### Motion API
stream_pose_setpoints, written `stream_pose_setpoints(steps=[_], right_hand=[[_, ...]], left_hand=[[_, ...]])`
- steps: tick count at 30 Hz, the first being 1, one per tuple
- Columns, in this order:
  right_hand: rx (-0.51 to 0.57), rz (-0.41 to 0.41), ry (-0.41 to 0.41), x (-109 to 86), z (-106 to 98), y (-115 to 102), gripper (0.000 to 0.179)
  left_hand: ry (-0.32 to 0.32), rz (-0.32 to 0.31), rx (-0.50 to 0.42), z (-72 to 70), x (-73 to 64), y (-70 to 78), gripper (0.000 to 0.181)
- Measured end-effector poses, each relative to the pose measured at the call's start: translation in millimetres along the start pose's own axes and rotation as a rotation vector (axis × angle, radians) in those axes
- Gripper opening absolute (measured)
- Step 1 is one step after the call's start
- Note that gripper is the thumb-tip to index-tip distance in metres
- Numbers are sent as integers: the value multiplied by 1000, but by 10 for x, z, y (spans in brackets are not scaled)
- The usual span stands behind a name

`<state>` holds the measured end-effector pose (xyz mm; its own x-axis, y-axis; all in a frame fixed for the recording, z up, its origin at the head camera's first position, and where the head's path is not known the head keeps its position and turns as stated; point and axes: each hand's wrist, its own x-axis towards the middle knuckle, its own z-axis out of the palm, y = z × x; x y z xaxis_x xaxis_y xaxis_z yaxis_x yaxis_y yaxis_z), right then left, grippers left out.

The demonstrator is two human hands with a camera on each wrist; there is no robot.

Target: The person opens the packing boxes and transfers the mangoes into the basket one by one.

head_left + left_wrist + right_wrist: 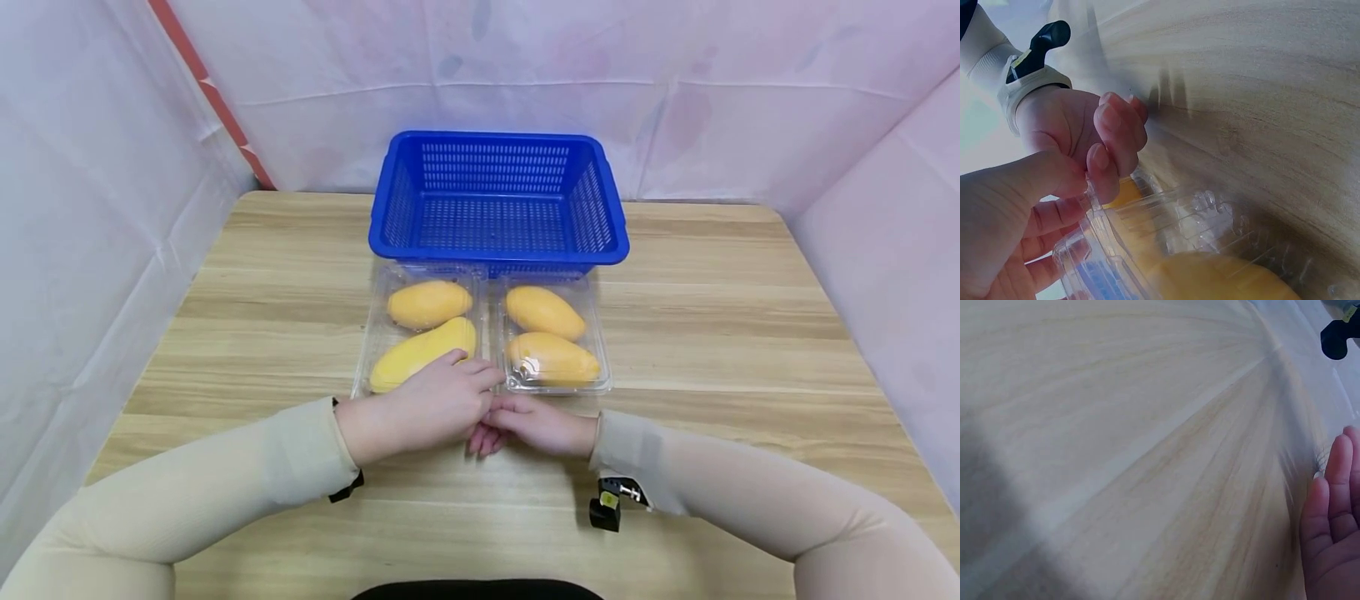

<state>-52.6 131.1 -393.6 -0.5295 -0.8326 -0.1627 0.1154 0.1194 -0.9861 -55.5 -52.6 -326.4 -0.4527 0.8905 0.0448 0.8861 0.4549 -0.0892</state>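
Observation:
A clear plastic fruit box [363,367] with two mangoes [430,303] sits left of centre. At its near right corner my left hand [435,408] pinches the rim, thumb on one side and fingers behind the plastic in the left wrist view. My right hand [543,425] meets it there, thumb and index finger at the same corner [1090,194] and the other fingers loosely curled. Part of the right hand is hidden by the left. Close to its right stands a second clear box [604,385], holding two more mangoes [553,358] under its lid.
A blue slotted basket [498,257] stands behind both boxes, close against them. The wooden table [712,333] reaches back to pale cloth walls [540,75] on three sides. Black camera mounts [606,508] stick out below the wrists.

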Motion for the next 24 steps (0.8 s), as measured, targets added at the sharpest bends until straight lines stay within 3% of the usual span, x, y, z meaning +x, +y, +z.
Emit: stream_pose_setpoints(steps=[8,24], right_hand=[[60,96,71,-17,22,-73,35],[49,126,77,-3,8,-98,36]], left_hand=[[53,15,28,21,1,11,25],[80,-2,109,55,4,52,14]])
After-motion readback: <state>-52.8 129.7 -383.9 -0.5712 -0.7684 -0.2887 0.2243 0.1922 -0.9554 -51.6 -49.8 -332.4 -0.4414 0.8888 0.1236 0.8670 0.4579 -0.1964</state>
